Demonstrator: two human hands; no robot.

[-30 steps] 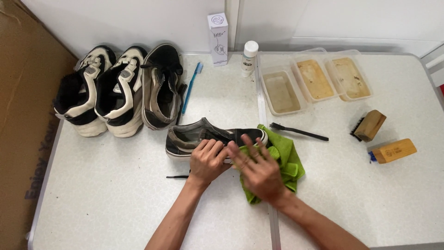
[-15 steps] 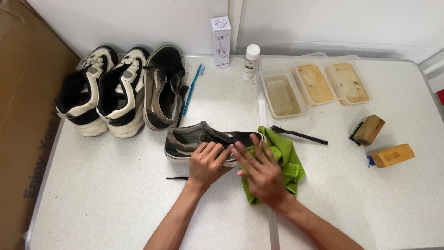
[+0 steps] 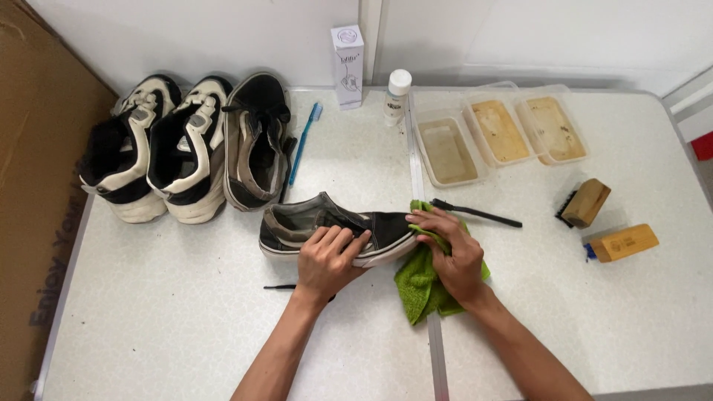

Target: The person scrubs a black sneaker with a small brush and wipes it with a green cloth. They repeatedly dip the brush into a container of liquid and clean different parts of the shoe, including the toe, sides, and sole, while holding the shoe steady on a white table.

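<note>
Working from the left of the grey and black shoe [image 3: 334,230], which lies on its side in the middle of the white table [image 3: 163,319], three other shoes stand in a row: two black and white sneakers [image 3: 152,174] and a matching grey shoe [image 3: 256,148], with a blue toothbrush [image 3: 304,141] just beside it. Behind the lying shoe stand a small white box [image 3: 347,65] and a white bottle [image 3: 397,95].

The left hand [image 3: 330,260] lies flat over the shoe's side, fingers together and curled onto the upper, pinning it down. At the shoe's toe, the right hand [image 3: 453,252] presses a green cloth [image 3: 420,286] against the rubber edge, fingers closed over the fabric. To wipe well, the judgement is that the left hand should hold firm so the shoe does not slide, while the cloth follows the sole's rim in short strokes.

Right of the shoe lie a thin black brush [image 3: 475,214], three shallow plastic tubs [image 3: 497,134], and two wooden brushes [image 3: 605,223].
</note>
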